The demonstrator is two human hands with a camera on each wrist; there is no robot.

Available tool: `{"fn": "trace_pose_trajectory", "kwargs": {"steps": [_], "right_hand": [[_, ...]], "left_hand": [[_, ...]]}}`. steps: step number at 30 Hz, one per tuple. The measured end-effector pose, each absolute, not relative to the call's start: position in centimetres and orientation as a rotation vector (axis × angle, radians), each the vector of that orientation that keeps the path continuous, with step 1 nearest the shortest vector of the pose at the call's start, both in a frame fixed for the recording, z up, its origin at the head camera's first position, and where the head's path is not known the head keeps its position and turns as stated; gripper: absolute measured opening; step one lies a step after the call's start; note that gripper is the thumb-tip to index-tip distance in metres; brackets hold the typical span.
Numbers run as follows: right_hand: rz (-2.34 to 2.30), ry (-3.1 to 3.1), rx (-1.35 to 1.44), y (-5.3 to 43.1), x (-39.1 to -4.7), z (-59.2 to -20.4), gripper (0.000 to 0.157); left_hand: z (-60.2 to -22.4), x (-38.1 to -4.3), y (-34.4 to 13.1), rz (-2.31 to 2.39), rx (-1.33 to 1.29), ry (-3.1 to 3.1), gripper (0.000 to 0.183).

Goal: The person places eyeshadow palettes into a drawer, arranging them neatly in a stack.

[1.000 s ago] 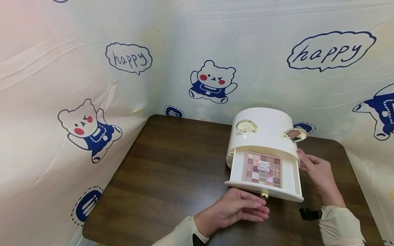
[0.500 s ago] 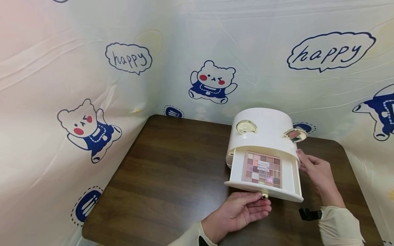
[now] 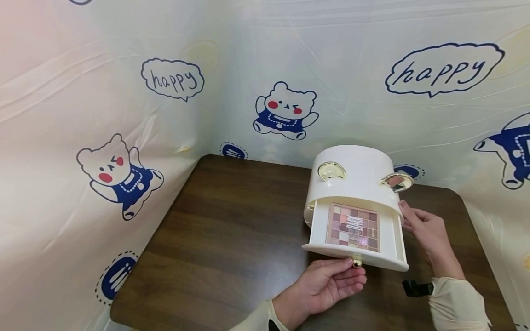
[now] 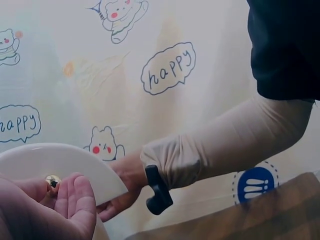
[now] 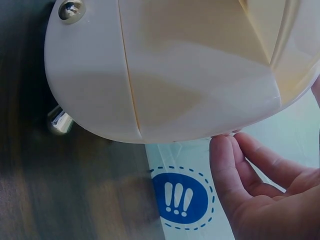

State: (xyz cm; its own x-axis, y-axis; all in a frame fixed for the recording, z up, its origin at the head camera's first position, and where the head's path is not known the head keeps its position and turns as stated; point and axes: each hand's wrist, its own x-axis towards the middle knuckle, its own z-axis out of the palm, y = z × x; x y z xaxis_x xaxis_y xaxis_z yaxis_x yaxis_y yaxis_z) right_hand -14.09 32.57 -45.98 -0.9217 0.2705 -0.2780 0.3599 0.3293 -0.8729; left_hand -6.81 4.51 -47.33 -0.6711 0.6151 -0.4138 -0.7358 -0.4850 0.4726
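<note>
A white cosmetic storage box (image 3: 352, 181) with a rounded top sits at the back right of the table. Its white drawer (image 3: 387, 243) is pulled out toward the person, and inside lies a pinkish eyeshadow palette (image 3: 354, 228). My left hand (image 3: 316, 285) pinches the drawer's gold knob (image 3: 357, 262) with the thumb; the other fingers extend beneath it. In the left wrist view the knob (image 4: 52, 181) shows between thumb and fingers. My right hand (image 3: 428, 234) holds the box's right side near the front edge; in the right wrist view its fingertips (image 5: 223, 150) meet at the box's edge.
Two gold-rimmed round fittings (image 3: 331, 171) stick out from the box. The dark wooden table (image 3: 232, 230) has a printed cloth (image 3: 352, 69) behind and to its left. A black strap piece (image 3: 416, 288) hangs at the right wrist.
My left hand has shifted slightly right and up, its thumb coming onto the gold knob. The drawer, the box and my right hand look nearly the same.
</note>
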Motion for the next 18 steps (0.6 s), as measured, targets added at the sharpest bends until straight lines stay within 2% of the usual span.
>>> {"fn": "trace_pose_trajectory", "kwargs": {"steps": [18], "right_hand": [[-1.719,2.474,0.598,32.7,-14.3,-46.1,0.090]], "left_hand": [[-46.5,-9.3,6.8,2.279,-0.292,0.805,0.012]]}}
